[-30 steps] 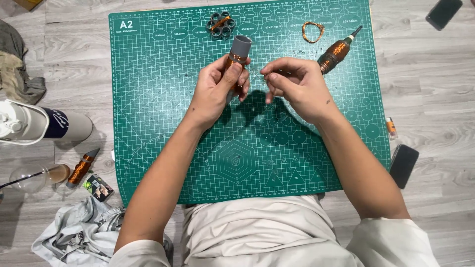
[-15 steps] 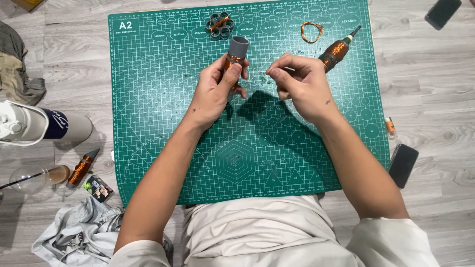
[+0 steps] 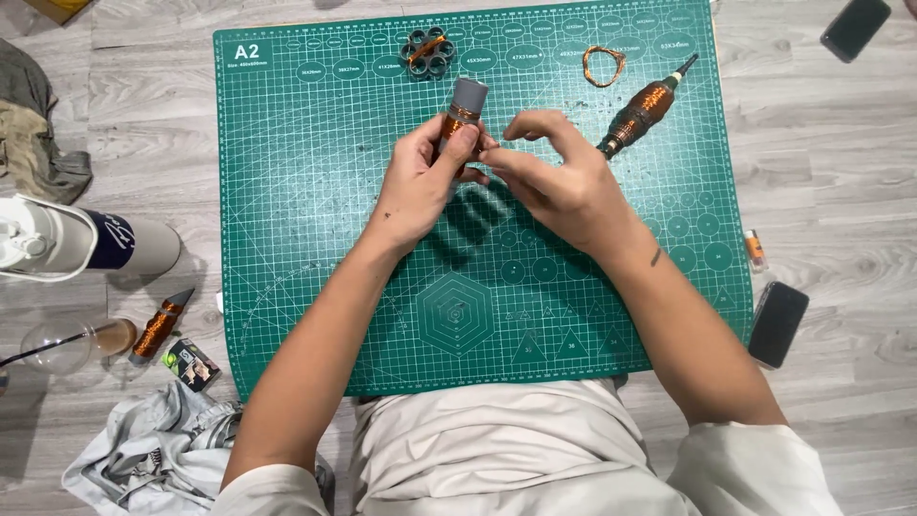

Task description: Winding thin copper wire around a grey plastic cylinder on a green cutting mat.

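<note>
floor (image 3: 841,248): grey wood planks, it carries everything.
cutting mat (image 3: 315,191): green with a grid, under both grips.
on the mat: ring cluster (image 3: 426,53), wire loop (image 3: 603,65), copper-wound tool (image 3: 642,110), all beyond the grips.
left of the left grip (image 3: 425,182): white bottle (image 3: 86,244), glass (image 3: 67,344), clothes (image 3: 143,459).
right of the right grip (image 3: 564,186): two phones (image 3: 777,323).

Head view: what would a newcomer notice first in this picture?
First, the big green cutting mat that covers the middle of the grey wood floor. Above its centre, the left hand holds a grey tube wound with copper wire, and the right hand pinches at the tube's side. A second copper spool lies on the mat to the upper right, beside a small wire loop.
</note>
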